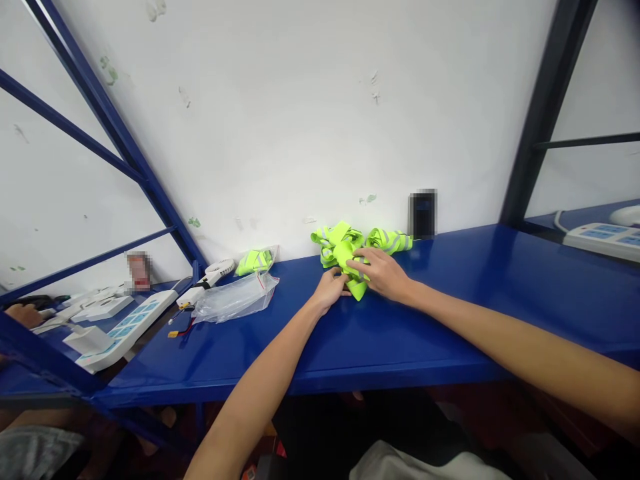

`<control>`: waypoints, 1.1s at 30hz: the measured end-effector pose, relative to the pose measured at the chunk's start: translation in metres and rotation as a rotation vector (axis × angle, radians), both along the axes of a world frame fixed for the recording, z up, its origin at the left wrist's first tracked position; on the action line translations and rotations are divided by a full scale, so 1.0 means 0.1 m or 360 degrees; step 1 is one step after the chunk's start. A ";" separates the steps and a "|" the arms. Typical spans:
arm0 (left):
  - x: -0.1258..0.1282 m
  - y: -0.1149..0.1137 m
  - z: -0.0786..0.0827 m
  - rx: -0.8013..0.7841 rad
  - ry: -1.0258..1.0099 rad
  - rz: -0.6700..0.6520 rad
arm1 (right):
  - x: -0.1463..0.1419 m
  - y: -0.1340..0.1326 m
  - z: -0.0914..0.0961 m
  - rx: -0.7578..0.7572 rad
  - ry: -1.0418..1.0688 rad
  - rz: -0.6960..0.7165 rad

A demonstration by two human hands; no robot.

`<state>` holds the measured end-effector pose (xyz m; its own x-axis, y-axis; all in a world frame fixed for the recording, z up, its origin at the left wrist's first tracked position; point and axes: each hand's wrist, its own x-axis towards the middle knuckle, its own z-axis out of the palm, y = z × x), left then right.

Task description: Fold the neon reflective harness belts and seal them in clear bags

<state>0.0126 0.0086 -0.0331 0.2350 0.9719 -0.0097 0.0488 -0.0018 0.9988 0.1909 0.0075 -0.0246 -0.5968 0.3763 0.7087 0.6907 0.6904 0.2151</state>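
Note:
A fluorescent yellow-green reflective vest [344, 252] with grey bands is bunched on the blue table near the wall. My left hand [331, 289] curls around its lower left side, some fingers hidden by the cloth. From the right, my right hand [383, 272] grips the same cloth, fingers bent over its front. A pointed end of the fabric hangs toward me between the hands. Just behind my right hand lies a rolled reflective vest [395, 240] of the same colour.
Against the wall leans a dark phone-like object [423, 215], its edges pixelated. To the left lie clear plastic bags [235, 300], another folded yellow-green vest [254, 262], a small white fan [220, 268] and a battery lead [181, 331]. Power strips [131, 327] flank the blue frame; another person's hand [24, 315] shows far left.

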 end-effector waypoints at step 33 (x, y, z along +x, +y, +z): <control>-1.38 -0.05 0.30 0.1276 0.1724 0.0813 | 0.02 -0.02 -0.12 -0.0670 0.0294 0.0115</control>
<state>-0.1251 0.0038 -0.0027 0.0968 0.7749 0.6246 0.9354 -0.2853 0.2090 0.1925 0.0059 -0.0370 -0.5103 0.6160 0.6001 0.6381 0.7390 -0.2161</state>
